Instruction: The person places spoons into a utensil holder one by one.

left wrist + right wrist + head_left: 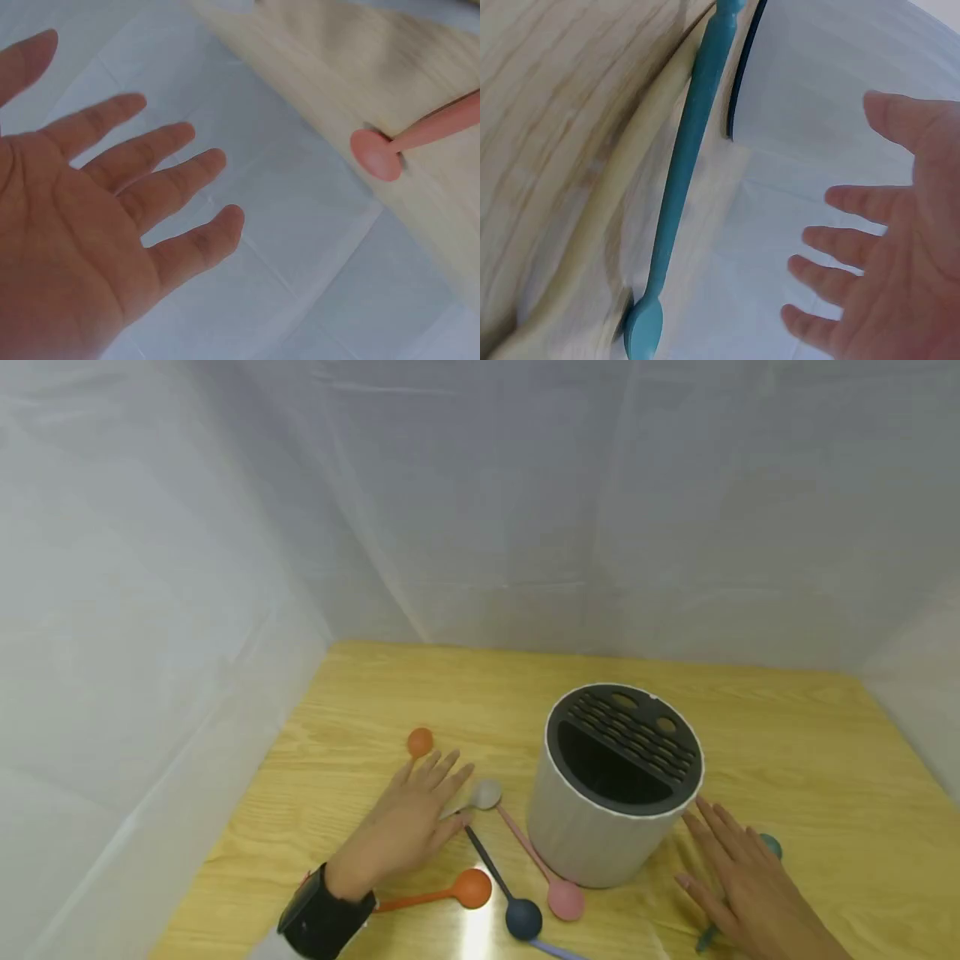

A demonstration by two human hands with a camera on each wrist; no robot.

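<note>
Head view: a wooden table (787, 735) walled in by white sheeting. Near its middle stands a grey holder (600, 814) with a dark slotted top.

Left of the holder, the left hand (408, 822) lies flat over the table, fingers straight and spread, gripping nothing. Its fingertips are near a grey spoon (486, 794), whose pink handle runs down to a pink bowl by the holder's base. A dark blue spoon (517, 910) lies just beside the hand, crossing toward the front edge. An orange spoon (457, 891) lies by the wrist, and a second orange bowl (420, 742) shows beyond the fingers.

Right of the holder, the right hand (738, 881) is also flat and relaxed, holding nothing, and lies over a teal spoon (770, 844); I cannot tell whether it touches it.

Right wrist view: the teal spoon (679, 187) lies along the table, with the open palm (900, 262) apart from it.
</note>
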